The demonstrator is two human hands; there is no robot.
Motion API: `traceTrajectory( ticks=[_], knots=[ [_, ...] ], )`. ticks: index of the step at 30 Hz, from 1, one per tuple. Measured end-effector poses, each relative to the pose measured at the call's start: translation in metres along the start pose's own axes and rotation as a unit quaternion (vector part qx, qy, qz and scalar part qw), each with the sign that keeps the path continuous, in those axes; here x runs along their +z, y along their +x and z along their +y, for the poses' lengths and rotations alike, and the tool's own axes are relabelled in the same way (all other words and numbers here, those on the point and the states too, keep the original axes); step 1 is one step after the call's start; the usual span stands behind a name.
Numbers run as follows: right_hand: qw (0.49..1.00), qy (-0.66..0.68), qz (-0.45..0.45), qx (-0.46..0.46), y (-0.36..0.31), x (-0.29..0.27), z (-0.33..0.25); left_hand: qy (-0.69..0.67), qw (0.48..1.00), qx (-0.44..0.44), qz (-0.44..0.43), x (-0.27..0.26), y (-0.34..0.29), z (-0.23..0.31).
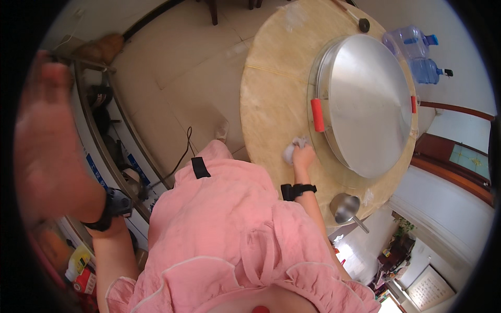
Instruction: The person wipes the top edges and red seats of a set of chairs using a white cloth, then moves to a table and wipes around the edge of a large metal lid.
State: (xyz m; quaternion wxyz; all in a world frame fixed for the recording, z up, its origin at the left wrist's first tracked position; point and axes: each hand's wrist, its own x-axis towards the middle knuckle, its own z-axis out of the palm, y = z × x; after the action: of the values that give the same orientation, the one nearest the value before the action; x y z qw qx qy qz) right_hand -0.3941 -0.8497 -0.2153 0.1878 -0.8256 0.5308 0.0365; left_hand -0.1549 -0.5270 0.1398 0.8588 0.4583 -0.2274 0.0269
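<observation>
My right hand (304, 156) is closed around a crumpled whitish cloth (290, 151) on the round yellowish tabletop (276, 99). Just beyond that hand sits a large round steel pan (368, 104) with red grips; one grip (317, 115) faces me. A small steel pot with a long handle (344, 207) stands near the table's edge, to the right of my right wrist. Raised at the far left, my left hand (49, 141) is blurred, its fingers stretched out, and nothing shows in it. Black bands circle both wrists.
A metal-framed shelf unit (117, 135) with dark items runs along the left, below my left hand. Large blue water bottles (425, 70) stand beyond the table. A long wooden-handled tool (364, 24) lies at its far edge. A black cable (182, 156) hangs near my clothing.
</observation>
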Motion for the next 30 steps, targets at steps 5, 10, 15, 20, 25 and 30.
traceTrajectory(
  ticks=[5,10,15,20,25,30],
  knots=[
    [0.983,0.065,0.003,-0.174,0.013,0.037,-0.135,0.366,0.903,-0.21,0.081,-0.112,-0.061,-0.057],
    [0.9,0.086,-0.218,-0.367,0.014,0.06,-0.238,0.384,0.862,-0.294,0.153,-0.177,-0.074,-0.081],
    [0.82,0.156,-0.348,-0.428,-0.018,0.06,-0.224,0.273,0.856,-0.392,0.199,-0.251,-0.065,-0.123],
    [0.866,0.293,-0.303,-0.27,-0.034,-0.001,-0.118,0.269,0.817,-0.492,0.134,-0.303,-0.086,-0.178],
    [0.934,0.338,-0.114,-0.022,-0.051,-0.034,0.069,0.318,0.796,-0.514,0.036,-0.271,-0.091,-0.208],
    [0.963,0.237,0.055,0.116,-0.119,-0.049,0.21,0.33,0.788,-0.52,0.01,-0.248,-0.112,-0.213]
  ],
)
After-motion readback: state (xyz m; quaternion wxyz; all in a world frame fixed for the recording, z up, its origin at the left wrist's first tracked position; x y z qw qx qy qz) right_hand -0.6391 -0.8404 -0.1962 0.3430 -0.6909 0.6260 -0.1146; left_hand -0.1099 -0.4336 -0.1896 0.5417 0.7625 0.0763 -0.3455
